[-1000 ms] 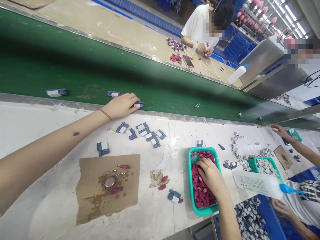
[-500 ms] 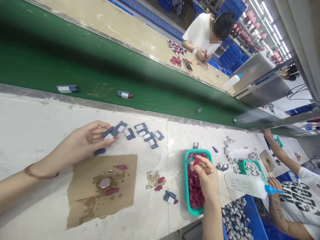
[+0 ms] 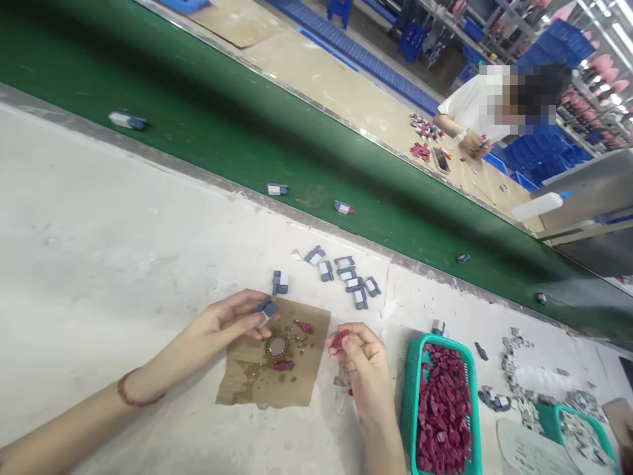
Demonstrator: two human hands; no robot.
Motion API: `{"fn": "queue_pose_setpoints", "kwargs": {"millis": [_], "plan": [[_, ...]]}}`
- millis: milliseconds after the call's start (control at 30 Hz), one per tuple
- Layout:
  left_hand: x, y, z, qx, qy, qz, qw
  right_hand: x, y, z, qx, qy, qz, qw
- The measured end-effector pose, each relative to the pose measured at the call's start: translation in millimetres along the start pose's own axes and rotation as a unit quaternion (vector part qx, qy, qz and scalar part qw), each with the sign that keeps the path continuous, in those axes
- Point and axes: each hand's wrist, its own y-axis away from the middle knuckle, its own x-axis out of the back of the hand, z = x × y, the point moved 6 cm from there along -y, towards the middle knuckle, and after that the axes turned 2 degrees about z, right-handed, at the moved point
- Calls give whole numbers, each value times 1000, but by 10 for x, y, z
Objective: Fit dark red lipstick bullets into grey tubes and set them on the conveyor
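My left hand [image 3: 230,321] grips a blue-grey and white plastic part [image 3: 268,311] between thumb and fingers, over the upper left of a brown cardboard sheet [image 3: 311,369]. My right hand [image 3: 364,359] pinches a small dark red plastic piece [image 3: 340,339] just right of the sheet. On the cardboard sits a small round dish [image 3: 277,347] with wet drops around it. Two red pieces lie beside the dish, one below [image 3: 283,365] and another above right [image 3: 304,327]. A single blue-grey part [image 3: 281,282] rests above my left hand.
Several blue-grey and white parts [image 3: 353,284] lie near the green belt [image 3: 208,142], which carries a few more. A teal basket [image 3: 411,396] of red pieces stands right of my right hand. Farther right is a white bottle [image 3: 531,452]. Across the belt sits a co-worker [image 3: 475,105].
My right hand has moved left from above the basket to the cardboard's side with the red piece. My left hand holds its part over the cardboard now; the view has shifted.
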Motion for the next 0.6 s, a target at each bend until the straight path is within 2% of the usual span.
{"fn": "queue_pose_setpoints", "kwargs": {"millis": [100, 200, 267, 333, 400, 467, 600], "plan": [[-37, 1, -26, -16, 39, -22, 999, -105, -67, 57, 41, 76, -13, 996], [-51, -10, -39, -20, 59, -34, 997, -132, -62, 101, 92, 158, 19, 983], [-53, -14, -46, -20, 67, -40, 997, -145, -32, 118, 119, 213, 43, 969], [-51, -15, -48, -24, 74, -43, 996, -226, 5, 107, 159, 284, 20, 945], [-48, -16, -48, -31, 80, -44, 995, -376, 51, 80, 223, 353, -49, 907], [-42, -19, -53, -32, 84, -42, 995, -526, 103, 60, 293, 407, -113, 857], [-34, -31, -56, -23, 90, -43, 995, -702, 139, 96, 376, 510, -152, 758]]}}
